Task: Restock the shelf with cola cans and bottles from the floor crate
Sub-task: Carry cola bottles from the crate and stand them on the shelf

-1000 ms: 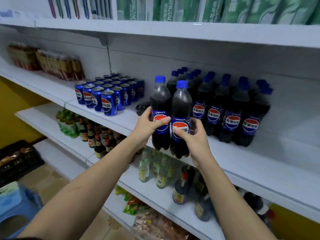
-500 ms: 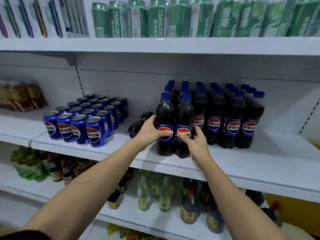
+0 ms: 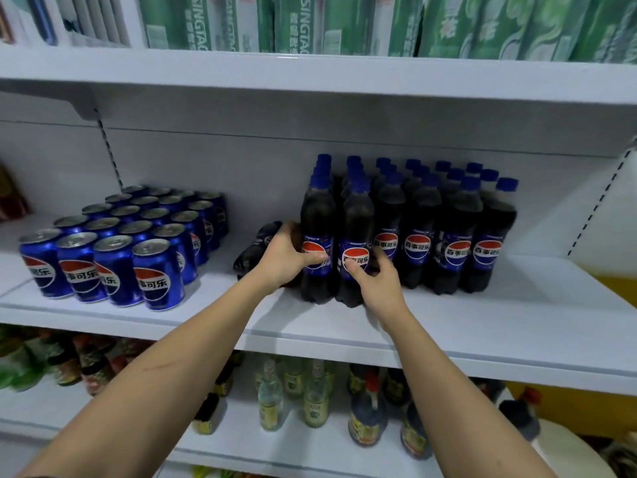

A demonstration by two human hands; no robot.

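Note:
Two dark cola bottles with blue caps stand side by side on the white middle shelf (image 3: 482, 326), at the front left of a block of several like bottles (image 3: 451, 236). My left hand (image 3: 284, 260) grips the left bottle (image 3: 317, 208) around its label. My right hand (image 3: 377, 288) holds the right bottle (image 3: 356, 219) low down, thumb on the label and fingers on its right side. Another cola bottle (image 3: 256, 246) lies on its side just behind my left hand. Several blue cola cans (image 3: 113, 257) stand in rows further left.
Green beer cans (image 3: 310, 22) fill the shelf above. The shelf below carries small glass bottles (image 3: 313, 398) and dark sauce bottles (image 3: 365, 419). Bare shelf surface lies in front of and to the right of the cola bottles.
Both bottles have come down from the air onto the shelf and now stand against the bottle block. My hands slid lower on them, and the view has closed in on the shelf.

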